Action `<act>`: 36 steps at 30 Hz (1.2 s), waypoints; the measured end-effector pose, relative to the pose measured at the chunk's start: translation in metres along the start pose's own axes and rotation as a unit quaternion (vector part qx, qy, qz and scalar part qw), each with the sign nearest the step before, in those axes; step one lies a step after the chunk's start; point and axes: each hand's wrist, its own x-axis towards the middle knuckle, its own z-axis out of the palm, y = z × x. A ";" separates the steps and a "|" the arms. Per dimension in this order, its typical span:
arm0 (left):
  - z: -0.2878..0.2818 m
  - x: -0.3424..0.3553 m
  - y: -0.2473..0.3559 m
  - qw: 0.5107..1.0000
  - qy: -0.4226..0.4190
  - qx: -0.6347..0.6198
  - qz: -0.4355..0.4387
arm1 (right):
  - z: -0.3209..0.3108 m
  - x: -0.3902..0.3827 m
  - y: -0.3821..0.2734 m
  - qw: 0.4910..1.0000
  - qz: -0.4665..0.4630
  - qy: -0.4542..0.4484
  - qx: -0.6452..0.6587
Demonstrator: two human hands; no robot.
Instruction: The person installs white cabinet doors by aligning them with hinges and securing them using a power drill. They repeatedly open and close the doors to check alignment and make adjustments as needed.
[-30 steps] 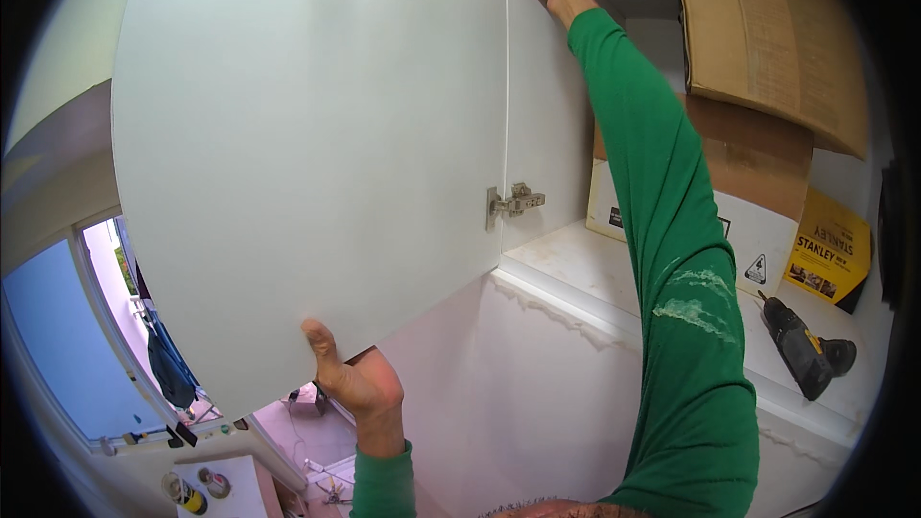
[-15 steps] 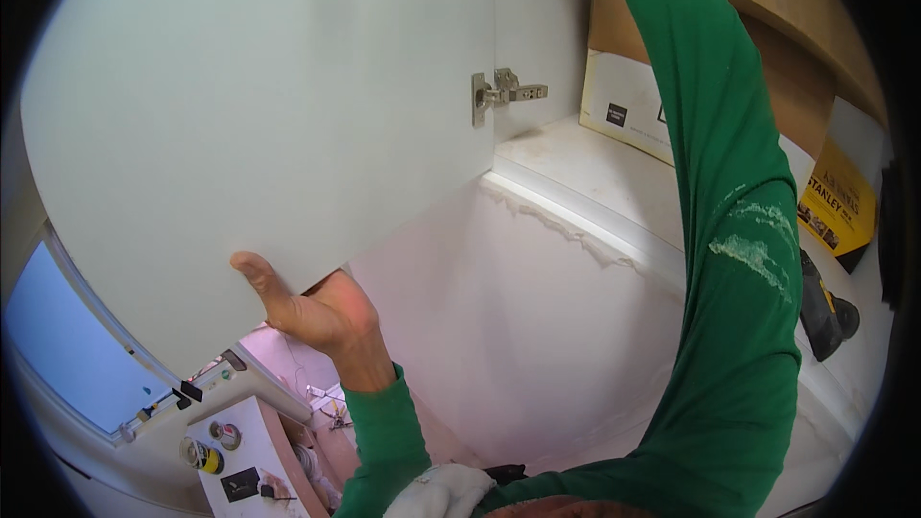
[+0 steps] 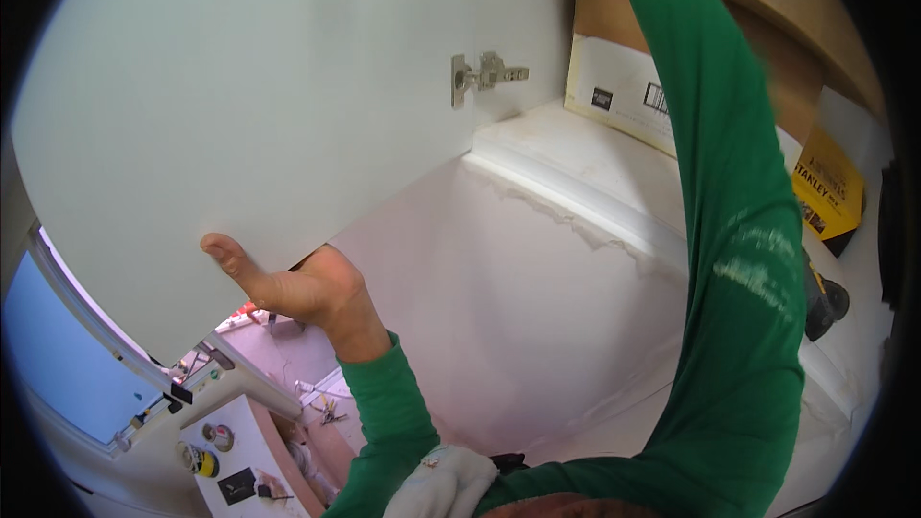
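A large pale cabinet door (image 3: 240, 105) fills the upper left. My left hand (image 3: 312, 288) grips it at the lower edge, thumb lying on the front face and fingers hidden behind the panel. A metal hinge (image 3: 487, 73) joins the door to the cabinet side at its right edge; the hinge arm lies along that side. My right arm (image 3: 739, 201), in a green sleeve with whitish smears, reaches up past the top of the picture. The right hand is out of sight.
A brown and white cardboard box (image 3: 614, 86) stands on the cabinet's white bottom panel (image 3: 595, 149). Further right are a yellow and black box (image 3: 827, 192) and a dark tool (image 3: 827, 305), partly behind my sleeve. At lower left, a small white cabinet (image 3: 225, 432) carries tins.
The whole view has shifted a little, so door, hinge and boxes appear further left and slightly higher. My left hand keeps its hold on the door's lower edge.
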 end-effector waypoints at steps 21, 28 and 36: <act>0.016 0.000 0.017 0.996 0.085 -0.035 0.020 | -0.010 -0.188 0.030 0.926 0.034 -0.345 -0.151; 0.014 -0.008 0.015 0.995 0.076 -0.050 -0.029 | -0.029 -0.009 -0.017 0.979 0.013 -0.010 0.203; -0.024 -0.011 0.000 0.998 -0.012 0.006 -0.057 | 0.024 0.048 -0.045 0.953 -0.003 0.073 0.295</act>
